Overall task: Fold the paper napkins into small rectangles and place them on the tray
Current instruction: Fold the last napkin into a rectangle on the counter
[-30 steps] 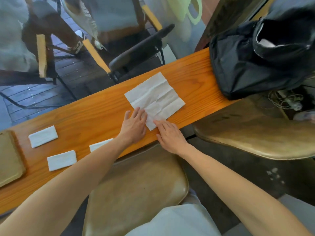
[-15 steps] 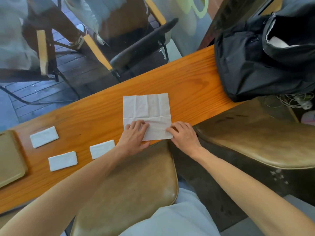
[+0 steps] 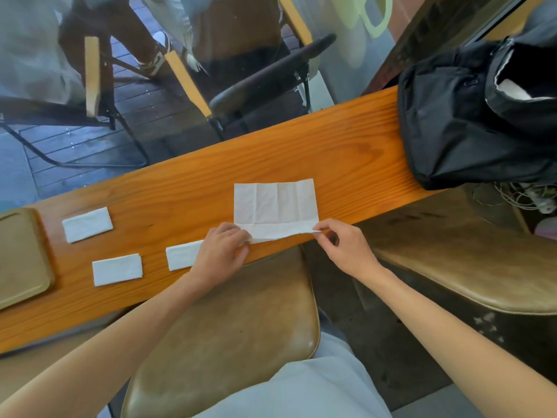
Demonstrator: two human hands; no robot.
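Observation:
An unfolded white paper napkin lies on the orange wooden counter, its near edge lifted off the wood. My left hand pinches the near left corner and my right hand pinches the near right corner. Three folded napkin rectangles lie to the left: one at the back, one nearer the front edge, and one partly hidden by my left hand. A tan tray sits at the far left with nothing on it.
A black backpack covers the counter's right end. Tan cushioned stools stand below the counter, one under my arms and one at the right. A glass window runs behind the counter, with chairs and a person's legs beyond it.
The napkin was turned square to the counter edge and slid nearer. Both hands went from pressing flat on it to pinching its near corners, and the near edge has lifted.

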